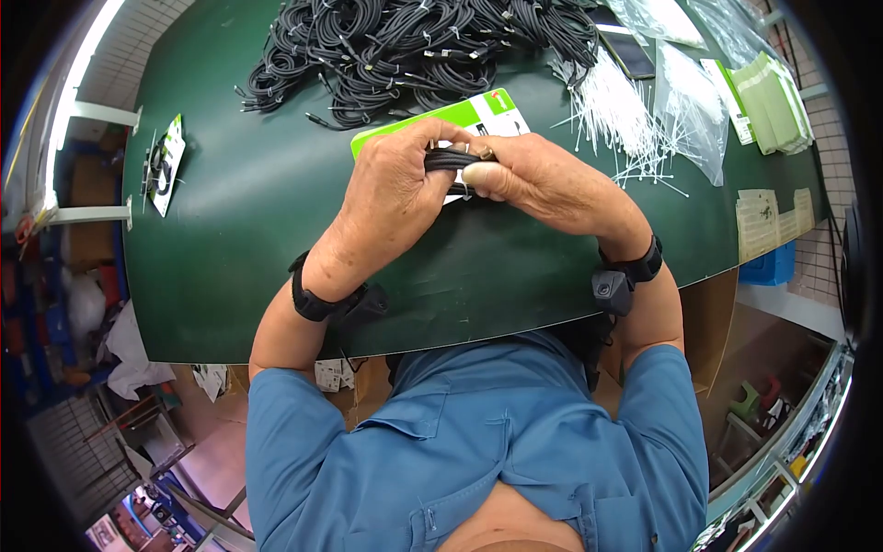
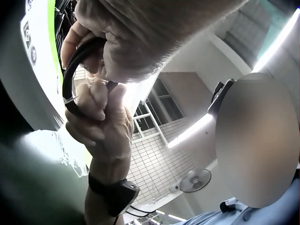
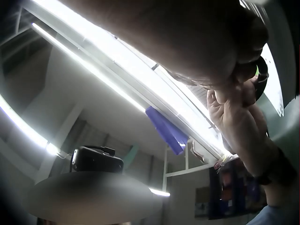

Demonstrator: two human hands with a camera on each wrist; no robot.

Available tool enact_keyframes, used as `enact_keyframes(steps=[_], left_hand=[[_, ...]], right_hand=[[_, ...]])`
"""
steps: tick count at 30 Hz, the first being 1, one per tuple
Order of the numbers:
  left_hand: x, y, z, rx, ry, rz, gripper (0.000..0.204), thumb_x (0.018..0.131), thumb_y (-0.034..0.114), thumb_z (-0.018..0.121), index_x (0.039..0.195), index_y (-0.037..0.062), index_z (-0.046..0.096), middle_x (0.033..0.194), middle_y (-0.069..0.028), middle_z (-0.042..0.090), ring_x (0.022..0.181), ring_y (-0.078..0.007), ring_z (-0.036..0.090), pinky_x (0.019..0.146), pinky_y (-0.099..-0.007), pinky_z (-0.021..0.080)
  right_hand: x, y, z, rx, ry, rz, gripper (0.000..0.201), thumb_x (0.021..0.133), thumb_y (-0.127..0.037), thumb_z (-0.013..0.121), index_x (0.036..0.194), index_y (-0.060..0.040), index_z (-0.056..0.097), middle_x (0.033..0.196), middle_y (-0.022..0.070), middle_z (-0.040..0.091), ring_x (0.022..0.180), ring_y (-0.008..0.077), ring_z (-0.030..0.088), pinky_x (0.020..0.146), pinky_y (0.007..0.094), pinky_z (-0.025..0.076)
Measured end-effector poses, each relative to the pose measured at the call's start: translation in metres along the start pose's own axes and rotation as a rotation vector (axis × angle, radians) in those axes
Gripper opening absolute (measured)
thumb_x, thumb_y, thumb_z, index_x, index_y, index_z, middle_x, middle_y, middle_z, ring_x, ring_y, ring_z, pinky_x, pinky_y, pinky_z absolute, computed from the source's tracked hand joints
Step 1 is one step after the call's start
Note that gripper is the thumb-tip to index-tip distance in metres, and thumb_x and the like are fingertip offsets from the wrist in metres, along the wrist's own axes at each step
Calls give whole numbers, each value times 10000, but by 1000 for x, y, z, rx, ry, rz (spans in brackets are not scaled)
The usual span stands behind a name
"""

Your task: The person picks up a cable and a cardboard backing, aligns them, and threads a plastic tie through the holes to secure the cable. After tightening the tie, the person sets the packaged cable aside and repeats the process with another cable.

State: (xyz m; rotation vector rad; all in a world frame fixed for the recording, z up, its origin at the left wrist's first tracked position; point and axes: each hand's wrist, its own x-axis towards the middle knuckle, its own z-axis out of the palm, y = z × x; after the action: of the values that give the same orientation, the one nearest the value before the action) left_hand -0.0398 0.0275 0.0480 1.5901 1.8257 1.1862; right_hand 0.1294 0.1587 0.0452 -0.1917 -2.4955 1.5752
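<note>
A coiled black cable (image 1: 443, 160) is held between both hands above the green table. My left hand (image 1: 391, 189) grips the coil from the left, fingers curled over it. From the right, my right hand (image 1: 552, 184) pinches the same coil, its thumb lying along the front. In the left wrist view the cable (image 2: 69, 77) forms a curved loop with a thin white tie (image 2: 70, 100) around it. Part of the coil is hidden behind the fingers. Under the hands lies a green and white packaging card (image 1: 497, 106), partly covered.
A large heap of black cables (image 1: 414, 46) lies at the back. Loose white cable ties (image 1: 612, 110) spread to the right, beside plastic bags (image 1: 685, 101) and a stack of green cards (image 1: 773, 106). A packaged cable (image 1: 166, 166) lies near the left edge.
</note>
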Motion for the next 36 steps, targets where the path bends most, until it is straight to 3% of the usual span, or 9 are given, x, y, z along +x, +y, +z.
enact_keyframes(steps=[6, 10, 13, 14, 17, 24, 26, 29, 36], left_hand=[[2, -2, 0, -69, -43, 19, 316, 836, -15, 702, 1151, -13, 699, 930, -150, 748, 759, -213, 706, 712, -323, 549], [6, 21, -4, -186, 138, -47, 504, 817, 8, 757, 1306, -10, 633, 1041, -155, 732, 835, -235, 700, 728, -343, 556], [21, 28, -5, 326, 753, 583, 713, 793, 21, 805, 1451, 5, 529, 1098, -140, 671, 912, -230, 673, 724, -338, 562], [18, 34, -5, 327, 753, 580, 713, 793, 21, 805, 1451, 5, 529, 1098, -140, 671, 912, -230, 673, 724, -338, 562], [-4, 52, -1, 358, 280, 564, 809, 761, 59, 849, 1490, 22, 500, 1131, -138, 620, 949, -240, 648, 720, -314, 567], [-5, 38, 45, 370, 273, 447, 870, 747, 136, 894, 1505, 29, 481, 1194, -155, 675, 995, -241, 689, 699, -313, 556], [-3, 30, 41, 373, 263, 425, 860, 749, 142, 894, 1500, 34, 490, 1203, -153, 686, 990, -242, 698, 701, -318, 557], [0, 19, 36, 474, 279, 545, 812, 766, 118, 880, 1486, 55, 511, 1063, -107, 726, 878, -227, 716, 715, -328, 561], [-5, 24, 31, 360, 289, 500, 576, 795, 44, 839, 1330, 55, 628, 946, -104, 749, 792, -234, 721, 707, -340, 564]], right_hand=[[-3, -7, -5, 13, 3, -53, 340, 1098, -299, 490, 1021, 13, 601, 767, 60, 564, 622, 159, 524, 612, 308, 467], [-6, -12, -16, 173, 119, 13, 362, 1107, -328, 489, 966, -12, 596, 767, 33, 553, 575, 108, 485, 540, 259, 422], [-8, -13, -23, 346, 204, 40, 377, 1112, -346, 489, 925, -34, 586, 768, 10, 540, 551, 74, 446, 500, 228, 381], [-9, -13, -25, 455, 242, 35, 382, 1113, -354, 491, 906, -45, 579, 768, -1, 532, 543, 57, 425, 485, 214, 358], [-11, -17, -26, 661, 259, 21, 392, 1113, -362, 495, 878, -56, 567, 769, -17, 518, 538, 38, 397, 471, 201, 333], [-4, -2, -16, 807, 183, 36, 350, 1092, -334, 554, 905, -40, 586, 785, -23, 535, 557, 21, 404, 474, 198, 331], [-1, 1, -14, 562, 268, -12, 331, 1070, -328, 597, 957, -21, 647, 768, -18, 581, 584, 19, 457, 491, 190, 367], [2, -2, -12, 428, 338, -21, 275, 1046, -273, 637, 1056, 0, 670, 782, -4, 619, 588, 20, 488, 500, 180, 389], [0, -5, -7, 436, 515, -54, 321, 1011, -130, 682, 1275, 46, 634, 840, 32, 676, 570, 26, 525, 514, 166, 425]])
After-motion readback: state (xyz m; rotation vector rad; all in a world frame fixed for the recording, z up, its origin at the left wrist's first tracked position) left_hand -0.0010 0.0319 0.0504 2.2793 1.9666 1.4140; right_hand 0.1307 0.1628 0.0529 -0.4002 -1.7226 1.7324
